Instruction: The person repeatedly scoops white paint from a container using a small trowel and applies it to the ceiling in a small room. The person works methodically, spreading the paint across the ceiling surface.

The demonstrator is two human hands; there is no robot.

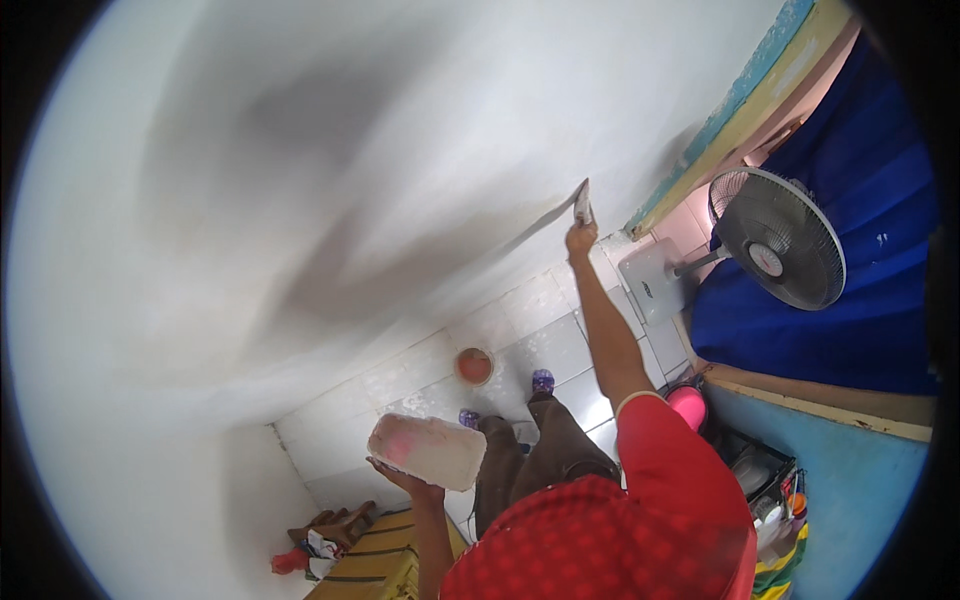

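My left hand grips a whitish rectangular tray by its near left edge and holds it out above the floor. Inside the tray, toward its left end, is a pinkish patch. Stretched forward, my right hand is closed around a putty knife smeared with white. Its blade stands edge-on at the white wall; whether it touches the surface I cannot tell. Grey, shadowed areas spread over the wall to the left of the knife.
A bucket with reddish contents stands on the tiled floor by my feet. At right are a grey fan and a blue curtain. A yellow wooden piece is at lower left; a dish rack is at lower right.
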